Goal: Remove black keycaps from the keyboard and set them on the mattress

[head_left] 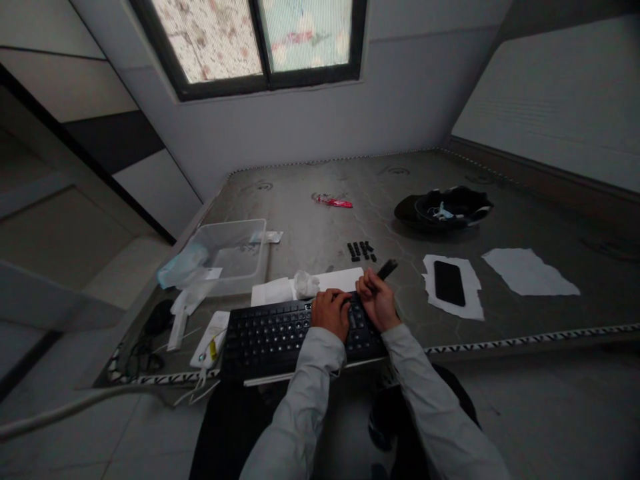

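A black keyboard (270, 333) lies at the near edge of the grey table (325, 220). My left hand (331, 313) rests on its right part, fingers curled onto the keys. My right hand (379, 300) is beside it at the keyboard's right end, closed around a dark, slim tool (387, 269) whose end sticks up and away. Several loose black keycaps (361, 251) lie in a small cluster on the table just beyond my hands. A crumpled white tissue (306, 284) sits on white paper (310, 285) behind the keyboard.
A clear plastic tub (235, 257) stands at the left with plastic bags beside it. A black phone (449, 283) lies on torn white paper, another paper scrap (530, 272) to its right. A black cap (443, 208) and a red wrapper (333, 201) lie farther back. Cables hang at the left corner.
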Motion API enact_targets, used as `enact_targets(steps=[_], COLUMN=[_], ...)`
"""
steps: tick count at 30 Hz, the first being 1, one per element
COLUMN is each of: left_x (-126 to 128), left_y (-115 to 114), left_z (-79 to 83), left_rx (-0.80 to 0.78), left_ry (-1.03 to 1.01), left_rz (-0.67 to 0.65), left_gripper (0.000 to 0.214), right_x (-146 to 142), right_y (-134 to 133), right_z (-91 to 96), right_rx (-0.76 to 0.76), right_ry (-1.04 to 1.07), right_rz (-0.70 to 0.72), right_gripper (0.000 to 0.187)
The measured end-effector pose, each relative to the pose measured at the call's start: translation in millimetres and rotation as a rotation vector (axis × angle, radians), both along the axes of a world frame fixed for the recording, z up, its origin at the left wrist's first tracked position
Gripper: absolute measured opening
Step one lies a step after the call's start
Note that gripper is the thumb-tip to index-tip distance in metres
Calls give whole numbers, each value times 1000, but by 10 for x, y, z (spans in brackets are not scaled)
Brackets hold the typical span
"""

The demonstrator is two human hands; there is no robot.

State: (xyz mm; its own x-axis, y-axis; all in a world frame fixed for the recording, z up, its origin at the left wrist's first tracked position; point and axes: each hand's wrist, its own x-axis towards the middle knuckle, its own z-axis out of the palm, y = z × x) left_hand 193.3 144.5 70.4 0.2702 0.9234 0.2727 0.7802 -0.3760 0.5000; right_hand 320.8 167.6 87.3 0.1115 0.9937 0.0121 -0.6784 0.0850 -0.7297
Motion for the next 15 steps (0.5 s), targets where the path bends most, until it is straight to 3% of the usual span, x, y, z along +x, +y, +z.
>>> enact_targets(steps=[15], left_x=[-5], left_y=[5], left_z=[-56], left_rx=[-39], left_ry=[-32], left_rz=[9], left_gripper=[24], right_x=[-101], right_y=[147], right_z=[-101], right_rx=[-135], right_ry=[-95], right_rz=[-83], right_gripper=[51])
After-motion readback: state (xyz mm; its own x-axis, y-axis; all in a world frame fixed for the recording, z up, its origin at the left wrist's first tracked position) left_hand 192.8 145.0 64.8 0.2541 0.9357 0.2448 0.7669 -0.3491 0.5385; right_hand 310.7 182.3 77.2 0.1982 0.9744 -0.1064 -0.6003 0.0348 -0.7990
